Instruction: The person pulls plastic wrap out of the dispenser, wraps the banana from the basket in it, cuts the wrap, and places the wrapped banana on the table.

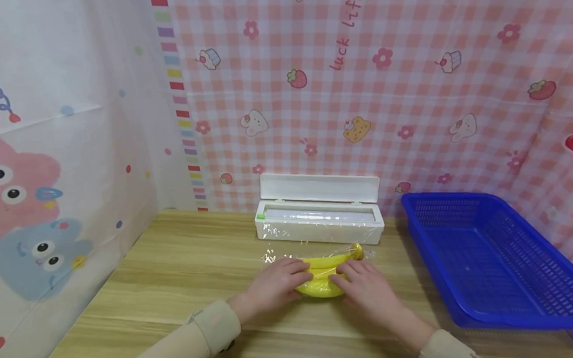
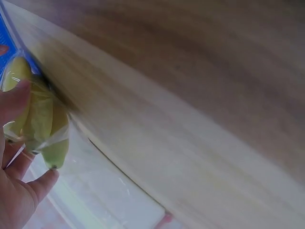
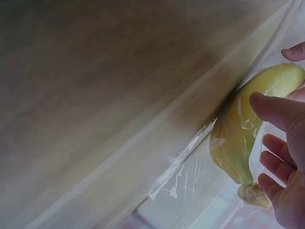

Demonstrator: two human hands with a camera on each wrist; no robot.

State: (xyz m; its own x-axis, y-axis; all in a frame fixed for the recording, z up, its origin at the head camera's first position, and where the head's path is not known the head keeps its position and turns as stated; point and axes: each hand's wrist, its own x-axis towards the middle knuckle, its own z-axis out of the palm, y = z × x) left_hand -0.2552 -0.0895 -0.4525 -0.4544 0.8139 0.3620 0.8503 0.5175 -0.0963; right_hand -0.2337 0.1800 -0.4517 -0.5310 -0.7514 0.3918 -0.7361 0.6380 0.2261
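Observation:
A bunch of yellow bananas (image 1: 321,288) lies on the wooden table in clear cling film, its brown stem pointing back and to the right. My left hand (image 1: 277,280) grips the tip end; in the left wrist view its thumb lies over the bananas (image 2: 40,114) and its fingers are at their tips. On the stem side, my right hand (image 1: 369,291) holds the bunch, with its thumb across the film in the right wrist view. Behind the bananas stands a white cling film dispenser (image 1: 317,233), lid raised, with a roll inside. Film spreads between dispenser and bananas.
A blue plastic basket (image 1: 437,268) sits on the right of the table, beside the right forearm. Patterned cloths hang behind the table (image 1: 163,297) and along both sides. The dispenser is close to the back cloth (image 1: 319,105).

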